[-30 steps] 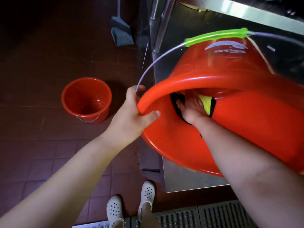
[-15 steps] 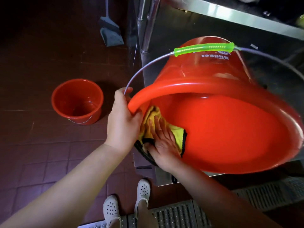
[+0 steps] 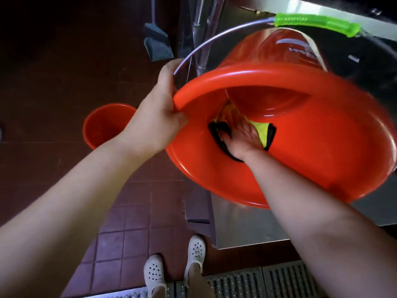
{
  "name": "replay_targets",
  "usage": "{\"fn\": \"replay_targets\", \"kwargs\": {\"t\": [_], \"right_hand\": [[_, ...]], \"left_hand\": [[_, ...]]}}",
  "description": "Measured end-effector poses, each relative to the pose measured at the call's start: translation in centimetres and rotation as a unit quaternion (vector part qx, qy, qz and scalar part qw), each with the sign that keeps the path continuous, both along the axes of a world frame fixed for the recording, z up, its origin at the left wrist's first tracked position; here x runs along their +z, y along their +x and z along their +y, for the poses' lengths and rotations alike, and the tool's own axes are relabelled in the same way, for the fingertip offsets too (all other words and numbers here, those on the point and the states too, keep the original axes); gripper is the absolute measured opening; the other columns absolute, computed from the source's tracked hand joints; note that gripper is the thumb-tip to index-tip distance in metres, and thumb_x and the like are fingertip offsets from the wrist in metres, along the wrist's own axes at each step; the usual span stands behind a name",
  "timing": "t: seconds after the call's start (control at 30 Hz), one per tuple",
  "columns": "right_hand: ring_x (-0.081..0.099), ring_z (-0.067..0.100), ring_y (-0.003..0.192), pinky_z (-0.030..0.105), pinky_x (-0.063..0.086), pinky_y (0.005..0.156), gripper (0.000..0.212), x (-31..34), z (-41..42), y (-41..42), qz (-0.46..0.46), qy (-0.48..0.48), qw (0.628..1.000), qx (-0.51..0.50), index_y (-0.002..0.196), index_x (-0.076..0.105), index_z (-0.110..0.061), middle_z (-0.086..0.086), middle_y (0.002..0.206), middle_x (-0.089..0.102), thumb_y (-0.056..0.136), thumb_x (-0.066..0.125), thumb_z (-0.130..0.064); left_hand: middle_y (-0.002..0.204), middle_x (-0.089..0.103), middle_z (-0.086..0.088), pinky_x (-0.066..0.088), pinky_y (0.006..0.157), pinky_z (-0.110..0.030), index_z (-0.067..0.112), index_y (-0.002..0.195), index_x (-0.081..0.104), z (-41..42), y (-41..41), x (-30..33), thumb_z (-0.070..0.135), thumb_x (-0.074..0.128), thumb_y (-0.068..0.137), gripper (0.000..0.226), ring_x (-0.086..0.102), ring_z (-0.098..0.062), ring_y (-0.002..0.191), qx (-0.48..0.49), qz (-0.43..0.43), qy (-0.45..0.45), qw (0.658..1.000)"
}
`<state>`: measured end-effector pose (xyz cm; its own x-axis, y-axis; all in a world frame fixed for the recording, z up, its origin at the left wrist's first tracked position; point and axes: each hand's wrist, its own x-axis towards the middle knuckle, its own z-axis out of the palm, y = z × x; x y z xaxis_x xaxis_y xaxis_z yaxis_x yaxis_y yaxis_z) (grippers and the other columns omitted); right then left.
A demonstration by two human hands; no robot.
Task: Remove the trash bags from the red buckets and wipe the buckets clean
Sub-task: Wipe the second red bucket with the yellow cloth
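The large red bucket (image 3: 311,147) is tipped on its side with its mouth turned toward the person, its base resting up against the stainless steel worktop (image 3: 247,229) near that worktop's front left corner, apparently so the inside wall can be reached without bending into it. No trash bag shows in it, so by my reading the bag step is done for this bucket and the wiping is in hand. The left hand (image 3: 156,123) grips the rim at its left side, thumb curled over the lip and the other fingers behind it, which looks meant to steady the tilted bucket against the push of the wiping. The right hand (image 3: 240,136) is deep inside, its fingers spread fairly flat and pressing a yellow cloth with a black edge (image 3: 263,134) against the inner wall near the bottom. The wire bail with its green grip (image 3: 315,23) hangs out over the top of the bucket, away from both hands. A smaller red bucket (image 3: 103,125) stands upright on the tiled floor (image 3: 64,82) to the left, well apart, also without a bag in view
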<state>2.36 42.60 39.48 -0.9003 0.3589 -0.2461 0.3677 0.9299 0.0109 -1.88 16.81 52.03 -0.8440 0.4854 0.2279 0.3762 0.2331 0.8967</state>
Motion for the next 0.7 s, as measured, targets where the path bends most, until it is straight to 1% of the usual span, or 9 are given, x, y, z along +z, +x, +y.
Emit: {"fn": "replay_targets", "kwargs": {"t": [0.07,0.13,0.23,0.3,0.33,0.4,0.5,0.6,0.7], "right_hand": [[-0.003,0.012,0.146,0.034,0.001,0.116,0.072,-0.3,0.2,-0.9,0.006,0.014,1.000,-0.004,0.152,0.002,-0.023,-0.006,0.160,-0.001,0.092,0.019,-0.060],[-0.004,0.011,0.146,0.035,0.001,0.116,0.072,-0.4,0.3,-1.3,0.004,0.029,1.000,0.001,0.152,0.005,-0.022,-0.007,0.160,-0.002,0.092,0.017,-0.060],[-0.007,0.012,0.146,0.035,-0.001,0.117,0.071,-0.3,0.0,-1.5,-0.006,0.030,1.000,-0.008,0.152,0.004,-0.019,-0.006,0.160,-0.003,0.094,0.015,-0.059],[-0.006,0.013,0.146,0.036,-0.002,0.116,0.070,-0.1,-1.2,-0.9,-0.005,0.009,1.000,-0.024,0.152,0.005,-0.017,-0.002,0.160,-0.001,0.095,0.018,-0.056],[-0.006,0.014,0.146,0.037,-0.002,0.116,0.070,0.0,-2.2,-0.2,0.000,0.002,1.000,-0.026,0.152,0.006,-0.016,-0.001,0.160,0.000,0.095,0.019,-0.055],[-0.005,0.017,0.146,0.039,-0.001,0.116,0.069,0.0,-4.8,2.0,0.015,-0.002,1.000,0.000,0.152,0.006,-0.018,-0.001,0.160,0.000,0.095,0.020,-0.054],[-0.008,0.018,0.146,0.038,-0.006,0.116,0.065,-0.2,-9.4,7.1,0.045,-0.009,0.996,0.073,0.148,-0.013,-0.033,-0.003,0.159,-0.007,0.091,0.008,-0.056],[-0.013,0.015,0.145,0.035,-0.010,0.115,0.061,-0.3,-10.9,10.6,0.052,-0.004,0.994,0.093,0.140,-0.029,-0.039,-0.006,0.157,-0.015,0.090,0.000,-0.056],[-0.009,0.014,0.146,0.034,-0.004,0.117,0.059,-0.1,-9.8,10.3,0.070,0.001,0.993,0.092,0.138,-0.031,-0.041,-0.009,0.157,-0.013,0.090,0.001,-0.055]], "left_hand": [[0.091,0.053,0.021,0.044,0.070,-0.004,0.024,0.141,0.019,-0.5,0.2,-2.3,0.005,0.061,0.073,0.081,0.057,0.011,0.081,0.022,-0.023,0.043,0.999],[0.101,0.055,0.012,0.045,0.082,-0.014,0.010,0.130,0.031,-0.7,1.5,-5.7,0.003,0.063,0.084,0.056,0.055,0.005,0.089,0.055,-0.108,0.063,0.991],[0.097,0.056,-0.014,0.045,0.080,-0.029,0.016,0.102,0.042,0.2,5.3,-10.3,0.008,0.050,0.095,0.014,0.052,-0.017,0.091,0.067,-0.281,0.033,0.957],[0.105,0.058,-0.004,0.050,0.081,-0.027,0.021,0.111,0.038,1.1,7.6,-11.7,0.011,0.039,0.099,0.015,0.057,-0.020,0.095,0.045,-0.381,0.095,0.919],[0.109,0.058,0.002,0.053,0.079,-0.020,0.022,0.116,0.036,1.4,8.2,-12.1,0.013,0.037,0.100,0.018,0.060,-0.018,0.097,0.051,-0.388,0.125,0.912],[0.117,0.057,0.000,0.054,0.071,-0.015,0.022,0.121,0.036,1.8,8.6,-12.2,0.014,0.035,0.101,0.023,0.061,-0.021,0.101,0.083,-0.386,0.158,0.905],[0.121,0.056,-0.009,0.055,0.069,-0.016,0.020,0.122,0.040,1.8,8.8,-12.5,0.011,0.035,0.101,0.024,0.062,-0.024,0.101,0.111,-0.382,0.169,0.902],[0.116,0.060,-0.007,0.055,0.073,-0.017,0.024,0.115,0.046,1.4,9.0,-12.7,0.012,0.038,0.100,0.021,0.064,-0.016,0.098,0.097,-0.365,0.166,0.911],[0.104,0.063,-0.004,0.054,0.071,-0.018,0.030,0.106,0.050,1.0,8.8,-12.2,0.012,0.040,0.099,0.022,0.067,-0.010,0.089,0.078,-0.352,0.184,0.915]]}}
